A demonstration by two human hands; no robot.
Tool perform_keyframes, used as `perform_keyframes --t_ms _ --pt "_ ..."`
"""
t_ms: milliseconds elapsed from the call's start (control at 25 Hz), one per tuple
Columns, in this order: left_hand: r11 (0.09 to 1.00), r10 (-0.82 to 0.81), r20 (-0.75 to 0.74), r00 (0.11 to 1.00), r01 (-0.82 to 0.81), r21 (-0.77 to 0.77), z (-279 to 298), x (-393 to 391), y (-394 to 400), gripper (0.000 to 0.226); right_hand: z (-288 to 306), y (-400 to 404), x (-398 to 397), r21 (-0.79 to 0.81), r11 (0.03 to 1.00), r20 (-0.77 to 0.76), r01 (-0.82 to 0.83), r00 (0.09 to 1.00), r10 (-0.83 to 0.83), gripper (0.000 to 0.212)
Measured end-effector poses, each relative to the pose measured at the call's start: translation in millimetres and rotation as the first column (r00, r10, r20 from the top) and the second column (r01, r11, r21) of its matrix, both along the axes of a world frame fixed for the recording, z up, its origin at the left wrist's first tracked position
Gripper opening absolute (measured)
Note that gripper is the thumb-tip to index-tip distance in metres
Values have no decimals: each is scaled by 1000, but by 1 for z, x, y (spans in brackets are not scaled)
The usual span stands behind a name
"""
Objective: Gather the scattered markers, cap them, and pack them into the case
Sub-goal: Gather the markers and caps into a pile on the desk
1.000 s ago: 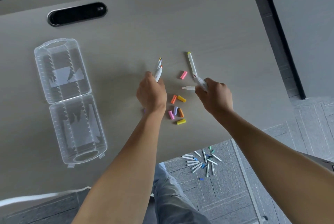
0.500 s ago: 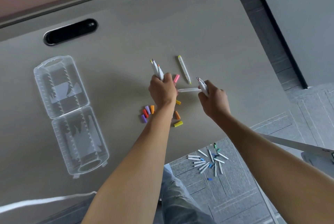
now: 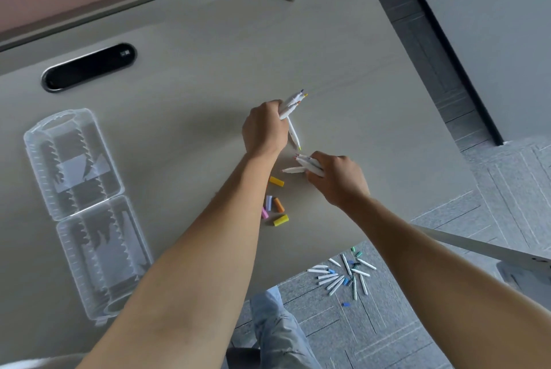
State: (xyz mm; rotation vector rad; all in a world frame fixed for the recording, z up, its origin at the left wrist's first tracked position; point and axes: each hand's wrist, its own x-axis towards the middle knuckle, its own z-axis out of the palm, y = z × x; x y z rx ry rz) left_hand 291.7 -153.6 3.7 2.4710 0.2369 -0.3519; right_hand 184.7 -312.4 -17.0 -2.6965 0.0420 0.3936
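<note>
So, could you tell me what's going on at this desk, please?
A person is gathering uncapped markers off the desk. The left hand grips a bundle of markers, with another marker angled down beside it. The right hand grips a second bundle and is at a loose marker lying on the desk. Loose caps lie near the front edge, the clear case sits open and empty to the left, and more markers lie on the floor.
</note>
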Motion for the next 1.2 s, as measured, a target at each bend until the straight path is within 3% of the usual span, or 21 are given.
perform_keyframes --t_ms 200,400,600,760,880,1120,1200 --pt "984 -136 10 991 134 118 -2 4 -7 16 0 -11 -14 24 990 3 137 991 -137 18" --pt "985 -111 21 994 107 134 -12 3 -16 24 0 -16 -20 64 972 -4 228 974 -228 15" --pt "984 -96 31 995 90 154 -16 11 -26 16 -2 -18 -20 28 951 3 309 951 -309 16" --pt "994 56 97 994 -65 86 -1 8 -34 12 6 -15 -21 79 900 -30 429 903 -428 33" --pt "969 242 56 969 -239 -62 22 -10 -38 26 24 -8 -18 218 790 -97 573 818 -567 31" --pt "795 505 -158 848 -529 -298 55 -66 6 25 69 22 -16 342 731 -143 591 801 -581 28" --pt "745 542 -187 819 -571 -344 59 -89 30 29 78 38 -15 456 641 -200 617 773 -602 22"
